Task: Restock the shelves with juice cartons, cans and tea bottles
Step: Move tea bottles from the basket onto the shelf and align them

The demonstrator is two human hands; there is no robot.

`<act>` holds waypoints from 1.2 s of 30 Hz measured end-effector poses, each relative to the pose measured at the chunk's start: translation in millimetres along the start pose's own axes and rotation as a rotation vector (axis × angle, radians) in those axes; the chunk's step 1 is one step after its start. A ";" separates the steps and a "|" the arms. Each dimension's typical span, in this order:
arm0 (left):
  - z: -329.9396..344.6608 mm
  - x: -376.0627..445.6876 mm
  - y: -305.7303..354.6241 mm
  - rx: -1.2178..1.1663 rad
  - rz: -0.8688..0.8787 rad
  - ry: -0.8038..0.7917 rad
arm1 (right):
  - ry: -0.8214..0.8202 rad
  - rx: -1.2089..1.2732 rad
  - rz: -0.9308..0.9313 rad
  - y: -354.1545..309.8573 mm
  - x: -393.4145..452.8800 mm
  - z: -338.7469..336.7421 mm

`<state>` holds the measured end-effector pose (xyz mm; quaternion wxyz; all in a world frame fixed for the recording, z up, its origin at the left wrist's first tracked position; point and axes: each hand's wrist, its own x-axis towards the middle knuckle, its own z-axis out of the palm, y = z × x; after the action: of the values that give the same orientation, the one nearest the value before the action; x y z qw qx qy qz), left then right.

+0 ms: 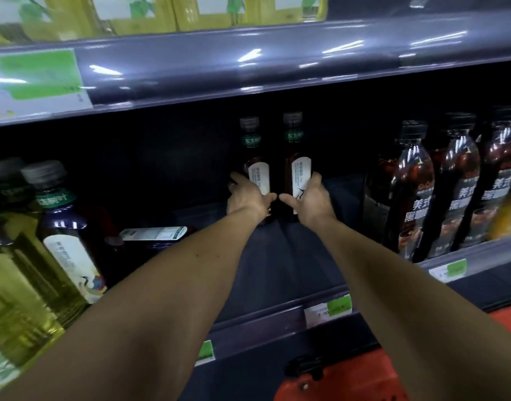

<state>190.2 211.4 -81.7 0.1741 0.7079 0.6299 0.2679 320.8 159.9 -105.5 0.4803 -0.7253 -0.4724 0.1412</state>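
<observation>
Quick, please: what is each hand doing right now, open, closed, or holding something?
Left hand: closed, fingers curled round the left dark tea bottle.
Right hand: closed, fingers curled round the right dark tea bottle.

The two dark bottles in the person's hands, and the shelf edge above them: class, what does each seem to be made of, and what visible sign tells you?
The two dark bottles: probably clear plastic, since dark liquid shows through, with paper-like white labels and grey ribbed caps; glass cannot be ruled out. Shelf edge: glossy, likely painted metal or plastic, streaked with bright light reflections.
</observation>
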 end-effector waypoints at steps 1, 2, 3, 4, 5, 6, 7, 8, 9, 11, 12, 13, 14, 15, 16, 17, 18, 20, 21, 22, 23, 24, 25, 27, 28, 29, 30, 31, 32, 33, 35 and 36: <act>-7.1 -3.8 -1.7 0.004 -0.001 -0.050 | -0.035 -0.039 0.049 -3.1 -2.4 -2.6; -13.9 -9.9 -4.8 0.006 0.010 -0.093 | -0.065 -0.081 0.083 -4.7 -6.7 -4.6; -20.7 -17.4 -10.1 0.021 0.041 -0.108 | -0.079 -0.130 0.089 -6.4 -11.8 -4.9; -28.7 -26.1 -17.0 0.054 0.097 -0.099 | -0.067 -0.184 0.079 -9.8 -19.2 -5.2; -38.3 -37.4 -25.5 0.097 0.161 -0.077 | -0.027 -0.230 0.067 -14.9 -29.3 -5.9; -48.7 -50.7 -35.6 0.142 0.222 -0.048 | 0.029 -0.263 0.041 -20.8 -40.9 -5.6; -58.4 -64.0 -46.9 0.174 0.281 -0.015 | 0.086 -0.275 -0.022 -27.2 -53.0 -5.1; -67.5 -78.6 -59.1 0.189 0.335 0.013 | 0.118 -0.263 -0.125 -34.4 -65.8 -3.7; -76.8 -95.0 -72.3 0.187 0.383 0.041 | 0.097 -0.232 -0.246 -43.1 -78.6 -1.3; -94.7 -130.5 -100.7 0.160 0.469 0.152 | -0.115 -0.182 -0.458 -60.4 -102.1 8.5; -102.5 -147.7 -115.8 0.140 0.489 0.239 | -0.256 -0.205 -0.519 -68.3 -112.1 17.4; -109.1 -163.9 -130.8 0.101 0.478 0.343 | -0.378 -0.251 -0.557 -75.4 -119.7 27.7; -114.3 -177.7 -144.9 0.046 0.437 0.445 | -0.465 -0.302 -0.576 -81.2 -124.8 38.2; -117.7 -188.2 -157.1 -0.004 0.375 0.528 | -0.515 -0.348 -0.577 -86.0 -127.8 48.3; -119.5 -195.7 -168.0 -0.030 0.305 0.584 | -0.544 -0.391 -0.564 -89.3 -129.1 57.8; -120.3 -200.1 -176.8 -0.032 0.239 0.609 | -0.561 -0.441 -0.547 -92.1 -129.2 67.1; -120.2 -201.5 -183.8 -0.029 0.186 0.602 | -0.570 -0.500 -0.530 -94.4 -128.9 75.7; -120.3 -198.5 -192.8 -0.075 0.122 0.534 | -0.559 -0.593 -0.496 -97.4 -127.8 90.6; -120.7 -194.8 -195.6 -0.125 0.103 0.498 | -0.537 -0.612 -0.481 -98.1 -127.0 95.8; -121.3 -190.5 -197.4 -0.171 0.087 0.472 | -0.511 -0.618 -0.472 -98.9 -126.0 98.8; -121.6 -186.3 -198.1 -0.202 0.067 0.461 | -0.489 -0.618 -0.468 -99.6 -124.8 99.8; -121.8 -182.4 -197.8 -0.220 0.042 0.465 | -0.473 -0.613 -0.462 -99.9 -123.8 99.5; -121.6 -178.7 -196.8 -0.224 0.016 0.475 | -0.461 -0.606 -0.452 -100.3 -123.9 98.4; -121.9 -174.0 -192.9 -0.174 -0.036 0.508 | -0.434 -0.587 -0.418 -100.8 -128.6 95.7; -121.6 -172.2 -190.2 -0.135 -0.050 0.520 | -0.424 -0.580 -0.400 -99.9 -132.3 94.0; -121.1 -170.3 -187.7 -0.095 -0.065 0.530 | -0.423 -0.582 -0.389 -99.1 -136.2 91.9; -120.5 -168.4 -185.7 -0.056 -0.086 0.538 | -0.430 -0.591 -0.379 -98.3 -140.4 88.5; -120.0 -165.6 -184.4 -0.020 -0.116 0.543 | -0.441 -0.597 -0.368 -97.7 -144.3 83.5; -119.3 -161.9 -183.5 0.011 -0.152 0.540 | -0.451 -0.599 -0.358 -97.3 -147.9 76.9; -118.7 -158.0 -183.0 0.034 -0.187 0.526 | -0.460 -0.601 -0.355 -97.2 -151.1 69.4; -118.6 -151.1 -182.3 0.052 -0.216 0.489 | -0.451 -0.597 -0.365 -97.2 -156.0 52.0; -118.3 -148.0 -182.8 0.046 -0.211 0.481 | -0.433 -0.580 -0.368 -98.1 -157.6 41.9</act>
<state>-35.9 81.5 -118.0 0.0303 0.5578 0.7295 0.3947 158.3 63.2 -84.2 0.1626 -0.6876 -0.7048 0.0630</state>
